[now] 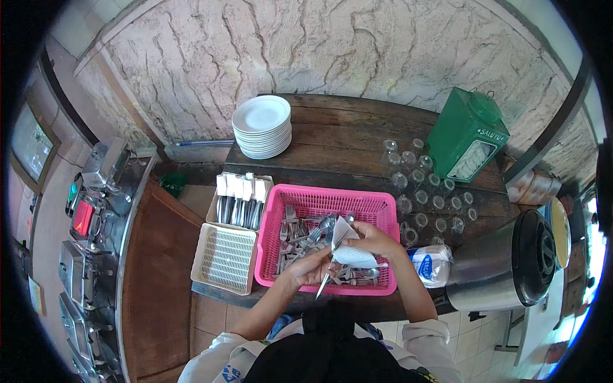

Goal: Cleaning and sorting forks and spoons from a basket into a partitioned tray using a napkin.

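Observation:
Above the near side of a pink plastic basket (335, 190), my left hand (311, 268) grips metal cutlery (323, 284), whose exact kind I cannot tell. My right hand (371, 239) holds a white paper napkin (357, 257) against that cutlery, and part of the napkin stands folded up between the hands. Loose forks and spoons (299, 234) lie in the basket below. Left of it, a cream basket holds rows of cutlery wrapped in napkins (242, 191). An empty cream plastic basket (225, 258) sits just nearer to me.
White plates (262, 117) are stacked at the back left. Upturned glasses (421, 196) stand right of the pink basket, by a green dispenser box (467, 139). A wrapped napkin pack (431, 265) lies beside a large steel urn (488, 265). Chafing dishes (74, 277) line the left counter.

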### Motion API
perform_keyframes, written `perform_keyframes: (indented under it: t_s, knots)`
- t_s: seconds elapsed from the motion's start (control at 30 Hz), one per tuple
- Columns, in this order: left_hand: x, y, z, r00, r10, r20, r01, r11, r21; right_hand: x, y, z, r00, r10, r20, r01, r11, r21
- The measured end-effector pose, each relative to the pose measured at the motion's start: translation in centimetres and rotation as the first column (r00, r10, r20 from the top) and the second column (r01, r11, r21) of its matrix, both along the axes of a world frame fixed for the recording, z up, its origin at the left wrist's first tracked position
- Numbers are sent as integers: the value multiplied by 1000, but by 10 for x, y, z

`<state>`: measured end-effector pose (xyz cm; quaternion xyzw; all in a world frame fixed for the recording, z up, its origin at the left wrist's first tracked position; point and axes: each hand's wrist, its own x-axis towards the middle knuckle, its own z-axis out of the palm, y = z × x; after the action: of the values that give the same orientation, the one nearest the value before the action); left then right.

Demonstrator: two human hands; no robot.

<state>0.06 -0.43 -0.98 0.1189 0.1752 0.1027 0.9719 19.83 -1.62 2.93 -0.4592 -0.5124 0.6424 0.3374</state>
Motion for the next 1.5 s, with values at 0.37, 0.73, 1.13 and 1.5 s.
perform_keyframes:
  t_s: [0.37,0.73,1.13,1.5]
  knots:
    - [-1,0,26,745,463,-480,160,575,802,11,-17,-8,978,133,158,-102,976,-195]
    - [12,-13,26,614,781,-114,401,-185,897,12,-20,-13,981,98,165,-57,971,-234]
    - [23,-21,39,692,720,-44,635,-579,512,14,-19,-25,999,3,39,4,985,-173]
    - [12,-17,23,766,627,-143,530,-490,692,4,-25,-15,906,-97,412,141,987,-78]
